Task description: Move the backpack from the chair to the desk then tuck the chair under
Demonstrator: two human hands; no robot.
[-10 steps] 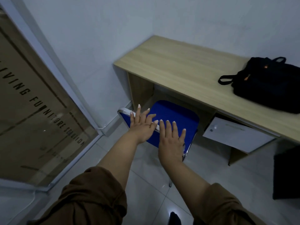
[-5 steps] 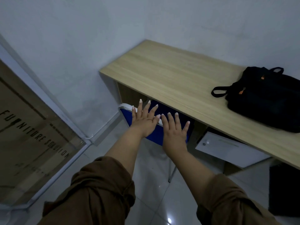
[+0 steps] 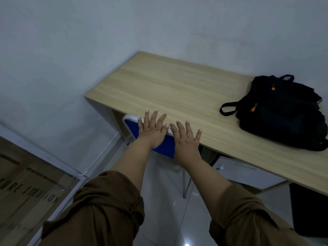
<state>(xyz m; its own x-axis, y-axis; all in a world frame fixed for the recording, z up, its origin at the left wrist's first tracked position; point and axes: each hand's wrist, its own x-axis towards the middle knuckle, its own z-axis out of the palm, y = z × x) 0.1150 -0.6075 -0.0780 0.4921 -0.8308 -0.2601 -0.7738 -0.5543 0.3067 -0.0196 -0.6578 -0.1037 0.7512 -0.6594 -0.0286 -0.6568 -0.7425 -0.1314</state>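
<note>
A person's left hand (image 3: 152, 134) and right hand (image 3: 186, 141), fingers spread and grasping nothing, press flat against the rigid blue chair (image 3: 166, 146) backrest; the soft backpack (image 3: 282, 112) rests on the surface (image 3: 168, 86).

The picture is dim and bluish, soft at the curved edges; small glare spots shine on the floor (image 3: 186, 244).

Plain white painted walls (image 3: 88, 50) meet in a corner at 12 o'clock. Glossy white tiled floor (image 3: 165, 201) reflects overhead light at 6 o'clock. A lettered glass panel (image 3: 26, 189) stands at 8 o'clock.
</note>
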